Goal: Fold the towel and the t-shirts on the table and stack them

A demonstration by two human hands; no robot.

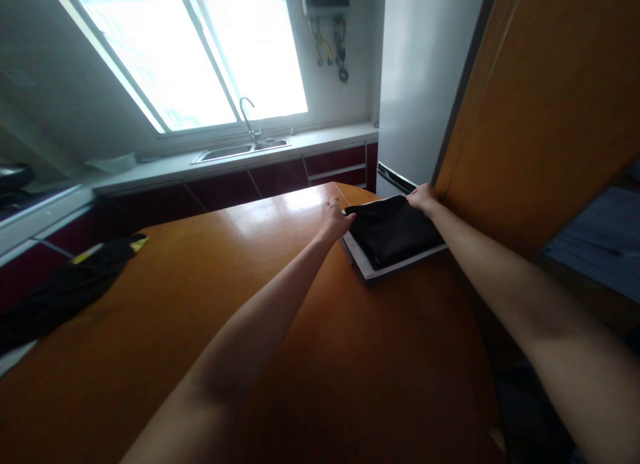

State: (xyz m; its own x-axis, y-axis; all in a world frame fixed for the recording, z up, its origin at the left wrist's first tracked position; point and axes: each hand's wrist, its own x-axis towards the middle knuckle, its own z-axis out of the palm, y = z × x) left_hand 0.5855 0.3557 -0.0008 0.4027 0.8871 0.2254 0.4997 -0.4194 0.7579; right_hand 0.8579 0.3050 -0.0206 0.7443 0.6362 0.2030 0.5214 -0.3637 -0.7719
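Note:
A folded black cloth [393,232], perhaps a garment, lies flat on a thin pale board or box [369,273] with a grey edge, on the far right of the wooden table [240,277]. At the cloth's far left corner, my left hand [336,220] pinches the fabric between thumb and fingers. My right hand [423,199] grips its far right corner. Both arms are stretched forward over the table. The fingertips under the cloth are hidden.
Black clothing with yellow parts [75,284] lies along the table's left edge. Beyond the table runs a counter with a sink [240,151] and faucet [247,121] below a window. A fridge [425,71] and a wooden panel [545,104] stand close on the right.

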